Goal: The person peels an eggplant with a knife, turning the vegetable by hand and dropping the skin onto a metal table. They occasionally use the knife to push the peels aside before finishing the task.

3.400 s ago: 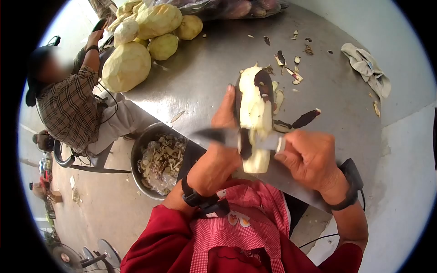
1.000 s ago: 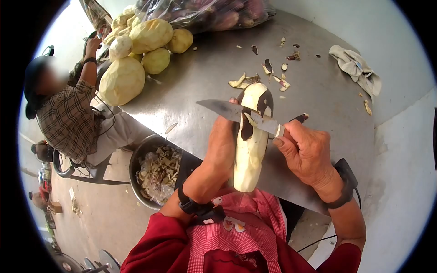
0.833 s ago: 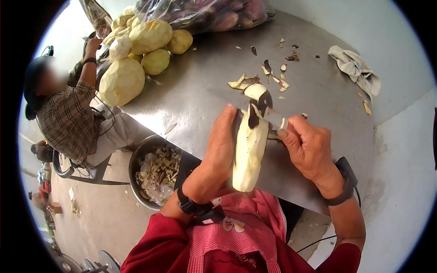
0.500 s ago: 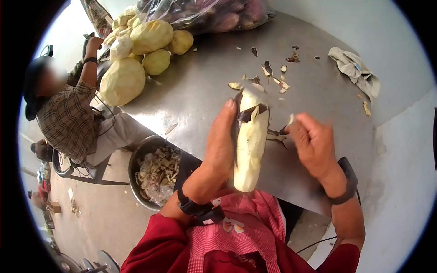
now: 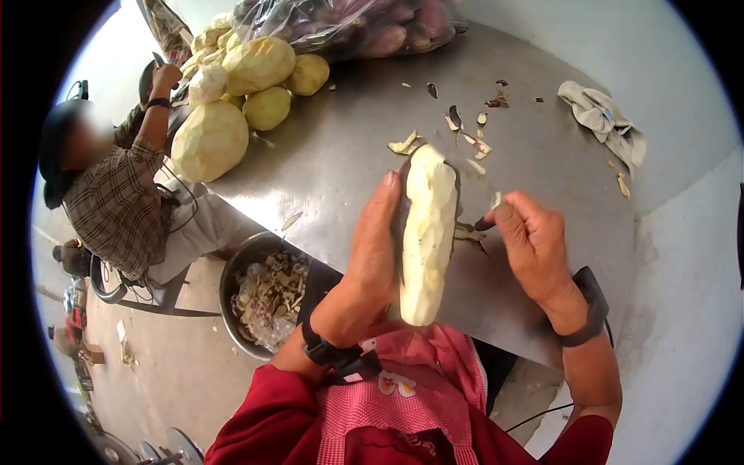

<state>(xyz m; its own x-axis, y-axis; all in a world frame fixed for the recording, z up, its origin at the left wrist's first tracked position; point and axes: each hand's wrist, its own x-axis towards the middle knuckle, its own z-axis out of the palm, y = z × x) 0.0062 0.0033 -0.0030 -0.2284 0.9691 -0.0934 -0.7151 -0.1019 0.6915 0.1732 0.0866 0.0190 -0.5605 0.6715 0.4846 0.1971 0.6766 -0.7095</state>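
Note:
An eggplant (image 5: 428, 232), mostly pared to pale flesh with dark skin along its sides, stands upright over the table edge. My left hand (image 5: 373, 240) is wrapped around it from the left, thumb up along the skin; its other fingers are hidden behind. To the right, my right hand (image 5: 535, 244) is closed around a dark-handled peeling tool (image 5: 483, 225), apart from the eggplant. The tool's blade is too blurred to make out. Strips of peel (image 5: 470, 235) lie on the table behind the eggplant.
Peeled pale round vegetables (image 5: 209, 142) are piled at the table's left. Beyond them sits a clear bag of purple eggplants (image 5: 372, 35). A crumpled cloth (image 5: 604, 120) lies at right. A metal basin (image 5: 226, 298) of peelings stands below. Another person (image 5: 116, 201) sits at left.
The dark curl of skin near the eggplant's upper end has come away, leaving pale flesh there. My right hand has barely shifted; the left keeps its hold.

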